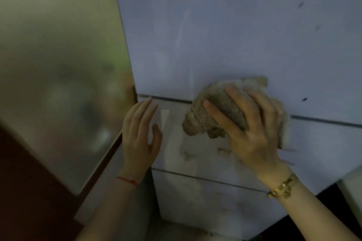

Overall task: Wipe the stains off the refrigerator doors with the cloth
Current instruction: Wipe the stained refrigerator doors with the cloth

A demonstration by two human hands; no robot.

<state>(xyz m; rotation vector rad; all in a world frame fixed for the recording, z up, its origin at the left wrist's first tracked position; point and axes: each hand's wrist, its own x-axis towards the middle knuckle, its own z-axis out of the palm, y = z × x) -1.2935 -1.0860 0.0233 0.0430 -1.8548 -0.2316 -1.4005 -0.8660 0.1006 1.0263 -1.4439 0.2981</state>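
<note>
Head view looks close at the pale refrigerator doors: the upper door [235, 25] fills the far part of the scene, and a dark seam [168, 99] divides it from the lower door [317, 143] below. A second seam [205, 179] runs nearer, with another pale panel [195, 201] beneath it.

At centre right, the right hand [252, 133] presses a crumpled tan cloth [217, 103] flat against the fridge, right over the upper seam. Its grip is spread, fingers [219, 115] splayed across the cloth and clamped on it, palm behind. The cloth bunches out past the fingertips to the left and upward, and a fold shows to the right of the hand. A gold bracelet [283, 187] sits on that wrist.

Brownish smudges [223, 150] mark the lower door just below the cloth, and small dark specks [304, 99] dot the upper door to the right.

The left hand [139, 137] rests open at the left edge of the lower door, fingers together and extended, thumb apart, holding nothing. A red thread [127, 180] circles its wrist. Left of the fridge stands a blurred, glossy greenish panel [58, 64].
</note>
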